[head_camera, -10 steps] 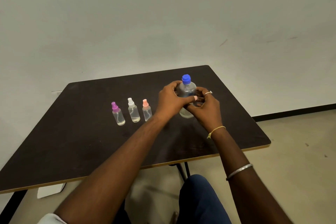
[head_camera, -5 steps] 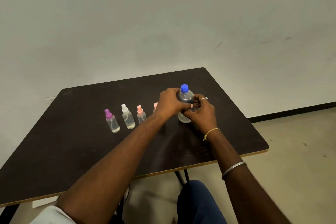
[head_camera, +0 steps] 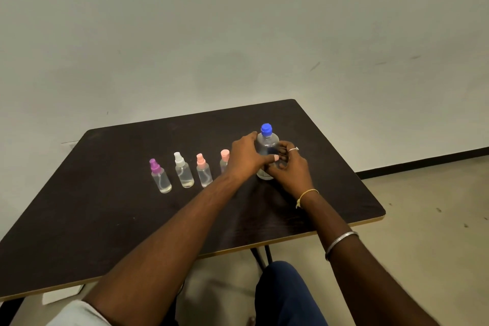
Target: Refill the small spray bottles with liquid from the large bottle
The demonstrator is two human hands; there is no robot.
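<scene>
The step in hand appears to be the very first one: securing the large bottle [head_camera: 267, 143] before it is opened. It stands upright on the dark table [head_camera: 105, 209], toward the table's 2 o'clock area, with its blue cap [head_camera: 266, 130] on. The left hand [head_camera: 244, 157] wraps its body from the 9 o'clock side, fingers curled round the back and the thumb laid across the front. The right hand [head_camera: 292, 171] closes on it from the 4 o'clock side, fingers curled against the lower wall. Both hands are thus clamped on the same bottle, and neither touches the cap.

The next move probably calls for one hand to rise to the cap and twist it off while the other steadies the body; a spray head must also come off before any pouring.

The large bottle is clear, and the hands hide how full it is. From it, a row of small spray bottles runs toward 9 o'clock: a pink-topped one [head_camera: 224, 159] half hidden behind the left hand, another pink one [head_camera: 204, 174], a white one [head_camera: 183, 173] and a purple one [head_camera: 160, 178]. The three in plain view each hold only a shallow layer of clear liquid at the bottom.
</scene>
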